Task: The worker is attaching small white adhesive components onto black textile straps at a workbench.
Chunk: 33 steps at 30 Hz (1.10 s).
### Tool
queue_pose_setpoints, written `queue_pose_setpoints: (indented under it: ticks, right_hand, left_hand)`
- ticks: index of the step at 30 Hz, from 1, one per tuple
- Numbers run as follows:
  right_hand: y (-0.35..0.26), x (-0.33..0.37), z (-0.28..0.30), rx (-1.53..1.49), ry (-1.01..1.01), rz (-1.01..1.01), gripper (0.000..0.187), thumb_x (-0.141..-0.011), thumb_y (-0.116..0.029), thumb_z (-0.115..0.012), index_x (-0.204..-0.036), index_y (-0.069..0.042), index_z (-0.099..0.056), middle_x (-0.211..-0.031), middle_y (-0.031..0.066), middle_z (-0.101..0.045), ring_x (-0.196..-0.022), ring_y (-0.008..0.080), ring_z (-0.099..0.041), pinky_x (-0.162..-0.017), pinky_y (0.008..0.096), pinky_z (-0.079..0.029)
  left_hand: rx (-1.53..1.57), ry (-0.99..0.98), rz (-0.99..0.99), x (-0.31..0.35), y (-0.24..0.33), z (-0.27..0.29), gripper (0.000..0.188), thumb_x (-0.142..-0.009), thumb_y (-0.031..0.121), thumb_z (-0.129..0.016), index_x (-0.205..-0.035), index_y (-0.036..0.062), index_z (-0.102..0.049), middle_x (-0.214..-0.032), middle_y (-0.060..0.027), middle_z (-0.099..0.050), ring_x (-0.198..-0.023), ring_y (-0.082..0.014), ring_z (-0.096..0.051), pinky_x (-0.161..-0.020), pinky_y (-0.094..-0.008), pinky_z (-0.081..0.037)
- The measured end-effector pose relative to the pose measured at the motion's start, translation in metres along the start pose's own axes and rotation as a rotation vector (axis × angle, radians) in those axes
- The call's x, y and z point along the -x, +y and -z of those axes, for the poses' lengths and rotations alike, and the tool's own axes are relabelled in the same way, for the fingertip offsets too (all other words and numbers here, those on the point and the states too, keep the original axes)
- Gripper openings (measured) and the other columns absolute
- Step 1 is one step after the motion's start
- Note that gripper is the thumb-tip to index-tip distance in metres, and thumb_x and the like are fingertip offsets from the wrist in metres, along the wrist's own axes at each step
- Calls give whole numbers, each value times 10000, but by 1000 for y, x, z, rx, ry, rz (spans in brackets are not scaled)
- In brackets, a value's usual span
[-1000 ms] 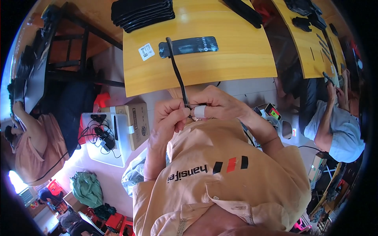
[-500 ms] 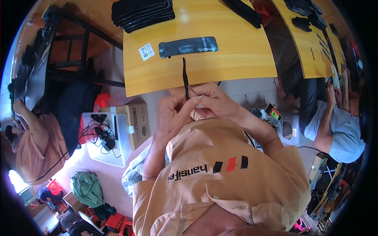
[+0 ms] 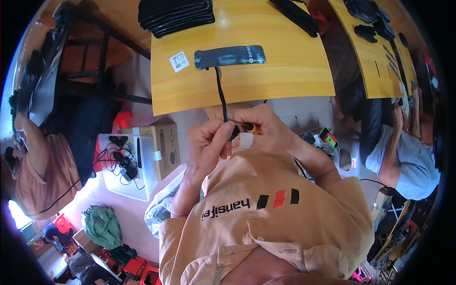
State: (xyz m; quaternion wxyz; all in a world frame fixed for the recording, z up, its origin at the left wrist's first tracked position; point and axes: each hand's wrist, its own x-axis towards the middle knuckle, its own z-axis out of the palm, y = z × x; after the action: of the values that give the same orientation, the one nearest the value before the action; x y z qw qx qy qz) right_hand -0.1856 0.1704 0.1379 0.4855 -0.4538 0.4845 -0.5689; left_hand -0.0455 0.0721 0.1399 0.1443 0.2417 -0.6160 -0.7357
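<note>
In front of my chest, my left hand is closed, thumb and fingers pinching a thin black strip whose far part reaches up over the table edge. A small black end of something shows under the left thumb. My right hand is closed right beside it, with a small orange-handled tool in its fingers; the tool's working end is too small to make out. White tape wraps the right thumb. Beyond the hands, a flat black piece in a clear plastic sleeve lies on the yellow table.
A white label lies left of the sleeve. A stack of black sleeves and a long black piece lie farther back. Left below are a bin of cables and a cardboard box. Co-workers sit on both sides.
My right hand has turned, and the orange tool and thumb tape now show. The black strip's far end sits higher, near the sleeve. The view shifted slightly.
</note>
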Motion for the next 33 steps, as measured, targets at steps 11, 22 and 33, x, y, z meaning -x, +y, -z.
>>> queue_pose_setpoints:
  ticks: [11,22,33]
  right_hand:
    - [9,7,-1,-562,12,-310,169,-803,-145,-546,-669,-47,-515,-498,4,-422,-365,41,-359,-336,176,-240]
    - [6,79,168,-960,593,129,274,-911,-275,-421,-987,-43,-545,-465,-51,-287,-316,35,-250,-291,177,-217]
    - [-45,76,131,-344,341,82,250,-762,-138,-544,-568,-52,-411,-447,49,-434,-259,65,-314,-273,186,-226]
  left_hand:
    - [245,-117,146,6,-3,6,290,-874,178,-526,-633,19,-543,-488,-1,-485,-377,-38,-428,-332,-174,-298]
    - [1192,200,30,95,-3,185,196,-875,143,-446,-689,81,-446,-391,35,-302,-284,-42,-275,-286,-184,-197]
    - [338,588,-91,25,-20,129,274,-903,302,-474,-718,100,-460,-545,8,-411,-435,-58,-377,-395,-195,-309]
